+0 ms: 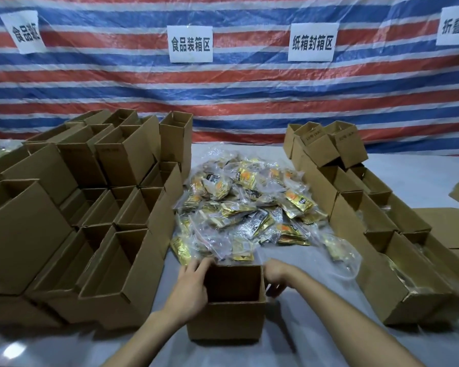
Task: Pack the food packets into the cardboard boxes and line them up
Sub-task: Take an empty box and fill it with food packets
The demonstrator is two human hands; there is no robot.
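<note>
Cardboard box | left hand fingers flat on left wall | right hand fingers curled, grip unclear

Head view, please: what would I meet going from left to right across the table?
Stacked empty brown cardboard boxes, heap of gold foil food packets in clear bags, rows of brown cardboard boxes.

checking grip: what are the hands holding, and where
The open box, between both hands: left hand pressed on its left wall, right hand at its right wall, grip blurred.

matt cardboard boxes, glossy plastic packets
</note>
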